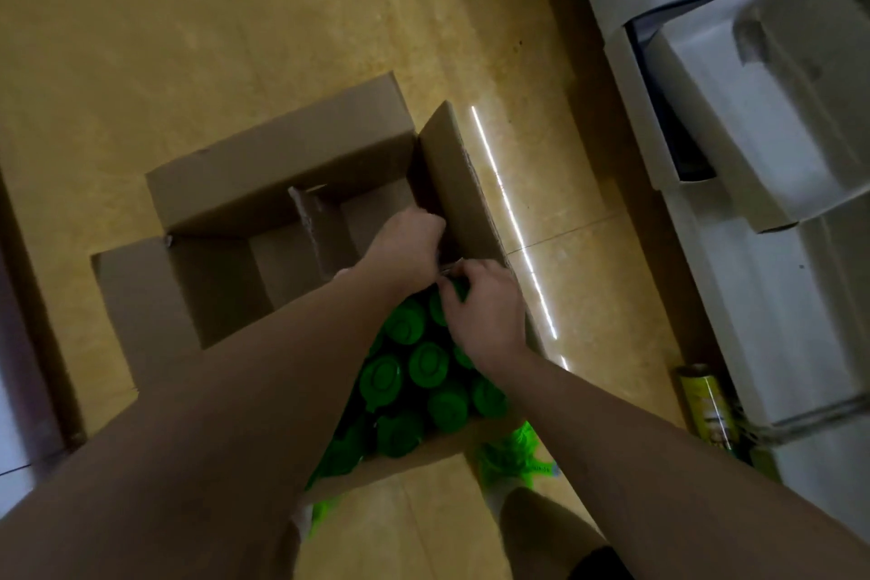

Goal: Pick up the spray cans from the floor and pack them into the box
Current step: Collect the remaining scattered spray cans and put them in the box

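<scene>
An open cardboard box point(226, 278) stands on the floor below me, its flaps spread out. Several spray cans with green caps point(426, 363) stand upright in its near right part, while the far left part shows bare cardboard and a divider point(308, 221). My left hand point(407, 240) reaches in at the box's right wall with fingers curled; what it holds is hidden. My right hand point(485, 311) grips the green cap of a can point(454, 290) at the right wall, just below my left hand. One more spray can point(706, 405) lies on the floor at the right.
White boxes and an open white carton point(734, 118) line the right side. The yellow tiled floor point(235, 38) stretches beyond the box. My feet in green shoes point(513, 452) stand at the box's near edge. A dark door frame point(28, 344) runs along the left.
</scene>
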Demonstrator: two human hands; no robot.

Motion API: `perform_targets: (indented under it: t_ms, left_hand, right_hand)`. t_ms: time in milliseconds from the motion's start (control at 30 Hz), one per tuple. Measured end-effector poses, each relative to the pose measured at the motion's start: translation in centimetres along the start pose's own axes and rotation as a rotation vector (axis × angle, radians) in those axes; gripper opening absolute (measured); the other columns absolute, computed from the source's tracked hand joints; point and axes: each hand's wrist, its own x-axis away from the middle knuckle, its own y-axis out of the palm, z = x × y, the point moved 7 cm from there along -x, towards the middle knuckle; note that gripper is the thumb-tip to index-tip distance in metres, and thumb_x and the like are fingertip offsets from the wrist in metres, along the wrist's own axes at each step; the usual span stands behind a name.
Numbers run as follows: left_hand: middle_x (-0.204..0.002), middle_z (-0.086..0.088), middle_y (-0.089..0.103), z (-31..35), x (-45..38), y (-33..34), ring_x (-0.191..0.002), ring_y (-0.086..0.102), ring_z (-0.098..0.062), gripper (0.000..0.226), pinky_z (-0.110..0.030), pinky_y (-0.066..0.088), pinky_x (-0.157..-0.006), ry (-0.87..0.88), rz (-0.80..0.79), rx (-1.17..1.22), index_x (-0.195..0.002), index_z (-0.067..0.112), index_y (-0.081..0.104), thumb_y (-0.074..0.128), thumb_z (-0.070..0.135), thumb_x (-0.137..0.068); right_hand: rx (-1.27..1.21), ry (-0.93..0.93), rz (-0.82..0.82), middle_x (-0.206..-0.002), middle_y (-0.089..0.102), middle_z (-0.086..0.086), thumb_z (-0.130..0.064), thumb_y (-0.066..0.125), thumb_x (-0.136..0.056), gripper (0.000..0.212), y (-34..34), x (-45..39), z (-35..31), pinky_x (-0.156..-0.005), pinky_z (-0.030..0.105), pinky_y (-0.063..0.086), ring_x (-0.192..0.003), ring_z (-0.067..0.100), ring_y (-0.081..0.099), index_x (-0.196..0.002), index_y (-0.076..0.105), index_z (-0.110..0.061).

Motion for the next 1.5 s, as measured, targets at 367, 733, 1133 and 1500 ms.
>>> perform_targets:
  t_ms: [367, 733, 1133, 1500]
  left_hand:
    - [-0.085, 0.0, 0.051, -1.9, -1.6, 5.0, -0.084, 0.054, -0.024, 0.015, -0.034, 0.041, -0.068, 0.034, -0.201, -0.012, -0.085, 0.019, 0.048, 0.063, 0.02, -0.087]
    - [-0.141, -0.013, 0.054, -4.4, 3.7, -0.4, -0.128, 0.05, -0.034, 0.071, -0.036, 0.044, -0.102, -0.082, -0.044, 0.217, -0.146, 0.012, 0.045, 0.072, 0.027, -0.081]
    - [-0.15, -0.011, 0.044, -5.7, 26.8, -14.4, -0.138, 0.04, -0.029, 0.077, -0.039, 0.036, -0.112, -0.486, 0.401, 0.52, -0.149, 0.011, 0.04, 0.072, 0.031, -0.082]
    - [-0.154, -0.008, 0.039, -5.3, 53.1, -18.9, -0.139, 0.038, -0.027, 0.076, -0.035, 0.034, -0.111, -0.644, 0.645, 0.62, -0.152, 0.014, 0.035, 0.067, 0.039, -0.088]
  right_hand:
    - [0.024, 0.015, -0.022, -0.117, 0.063, 0.007, -0.038, 0.058, -0.095, 0.034, 0.4, -0.6, -0.1, -0.096, 0.034, 0.04, -0.112, 0.025, 0.052, -0.12, 0.065, -0.016]
    - [0.111, 0.013, -0.104, -0.121, 0.06, 0.009, -0.036, 0.059, -0.095, 0.039, -2.6, 1.5, -3.4, -0.095, 0.036, 0.044, -0.114, 0.026, 0.052, -0.129, 0.059, -0.016]
    - [0.366, -0.299, -0.245, -0.135, 0.052, 0.009, -0.039, 0.054, -0.096, 0.048, -14.4, 11.3, -19.3, -0.098, 0.039, 0.045, -0.121, 0.029, 0.049, -0.141, 0.048, -0.021]
    - [0.483, -0.642, -0.278, -0.14, 0.049, 0.012, -0.04, 0.06, -0.093, 0.063, -19.6, 30.8, -32.0, -0.103, 0.048, 0.044, -0.126, 0.036, 0.045, -0.149, 0.038, -0.023]
